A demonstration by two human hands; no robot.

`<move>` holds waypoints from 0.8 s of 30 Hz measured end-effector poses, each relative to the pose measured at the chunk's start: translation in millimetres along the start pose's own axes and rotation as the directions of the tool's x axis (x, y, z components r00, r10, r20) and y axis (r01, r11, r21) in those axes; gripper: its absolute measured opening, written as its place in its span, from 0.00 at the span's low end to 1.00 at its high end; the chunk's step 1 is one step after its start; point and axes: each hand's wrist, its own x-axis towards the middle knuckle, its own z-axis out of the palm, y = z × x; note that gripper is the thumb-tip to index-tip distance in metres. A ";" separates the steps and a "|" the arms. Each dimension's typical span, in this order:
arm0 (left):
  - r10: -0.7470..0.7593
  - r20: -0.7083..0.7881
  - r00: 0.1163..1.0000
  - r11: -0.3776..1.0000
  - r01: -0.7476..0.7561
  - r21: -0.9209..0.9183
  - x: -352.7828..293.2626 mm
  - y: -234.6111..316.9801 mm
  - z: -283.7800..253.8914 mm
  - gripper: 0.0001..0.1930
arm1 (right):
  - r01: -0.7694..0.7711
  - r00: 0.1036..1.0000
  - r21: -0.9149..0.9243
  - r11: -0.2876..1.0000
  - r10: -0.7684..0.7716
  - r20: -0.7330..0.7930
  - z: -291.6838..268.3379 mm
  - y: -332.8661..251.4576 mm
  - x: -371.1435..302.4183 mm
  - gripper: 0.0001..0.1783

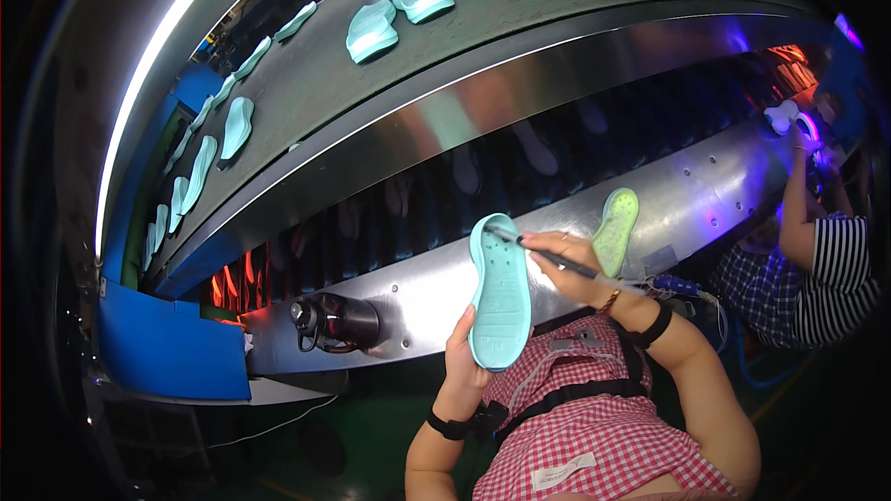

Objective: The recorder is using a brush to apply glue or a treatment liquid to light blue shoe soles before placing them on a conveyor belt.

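Observation:
My left hand [461,366] grips a light-turquoise shoe sole [502,301] by its heel end, with the toe pointing away from me. The sole's hollow inner face is turned up and shows small holes near the toe. In my right hand [568,260] is a slim, dark-handled brush [575,265], its tip down at the toe of the sole. The fingers are pinched around the brush, and its tip is too small to make out clearly. A pale yellow-green shoe sole [616,230] lies on the metal ledge [427,292], just past my right hand.
A dark bottle [336,322] lies on the ledge at left. Behind runs a dark slot with soles inside and orange-glowing ends. Above it, a green belt [306,97] carries several turquoise soles [372,31]. At right, a co-worker in a striped sleeve [840,255] handles a sole under purple light.

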 end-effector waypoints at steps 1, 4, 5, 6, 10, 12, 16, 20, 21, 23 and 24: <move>0.000 0.006 1.000 1.000 0.000 0.006 1.0 0.3 -0.1 0.25 | 0.082 0.996 -0.039 0.996 -0.080 0.034 7.4 0.8 -2.6 0.13; 0.027 0.002 1.000 0.999 -0.027 -0.034 6.3 4.1 -2.4 0.24 | 0.062 0.987 -0.048 0.997 -0.054 0.153 17.6 -17.7 -16.7 0.12; 0.057 -0.039 0.998 0.998 -0.058 -0.028 8.7 4.9 -2.5 0.24 | 0.093 0.983 -0.036 0.995 -0.086 0.162 17.7 -19.5 -19.2 0.13; 0.086 -0.084 0.993 0.996 -0.088 -0.022 8.6 5.2 -3.8 0.24 | 0.111 0.976 -0.017 0.994 -0.106 0.191 19.3 -20.9 -25.5 0.12; 0.095 -0.082 0.992 0.994 -0.090 0.058 14.1 9.0 -13.2 0.25 | -0.003 0.940 0.246 0.969 -0.081 0.331 10.0 -44.4 -34.1 0.13; 0.139 -0.081 0.987 0.983 -0.127 0.136 2.6 16.9 4.9 0.25 | -0.200 0.904 0.427 0.882 -0.002 0.427 -10.5 -47.0 -26.9 0.14; 0.375 0.113 0.920 0.865 -0.391 0.315 -28.4 64.5 42.1 0.28 | -0.488 0.873 0.674 0.555 0.306 0.380 -56.9 -52.3 -26.0 0.13; 0.505 0.322 0.800 0.787 -0.581 0.209 -2.3 147.1 97.0 0.27 | -0.557 0.811 0.662 0.501 0.501 0.303 -65.6 -23.0 -48.4 0.12; 0.434 0.528 0.730 0.778 -0.599 0.189 28.4 176.2 95.0 0.26 | -0.545 0.811 0.684 0.486 0.513 0.281 -64.2 -16.6 -50.4 0.12; 0.494 0.340 0.800 0.869 -0.469 -0.156 53.2 233.4 105.6 0.25 | -0.527 0.823 0.706 0.474 0.492 0.284 -58.9 -20.3 -50.1 0.12; 0.569 0.246 0.784 0.819 -0.513 -0.258 68.0 256.4 105.6 0.26 | -0.530 0.825 0.703 0.474 0.478 0.300 -53.5 -20.8 -51.6 0.12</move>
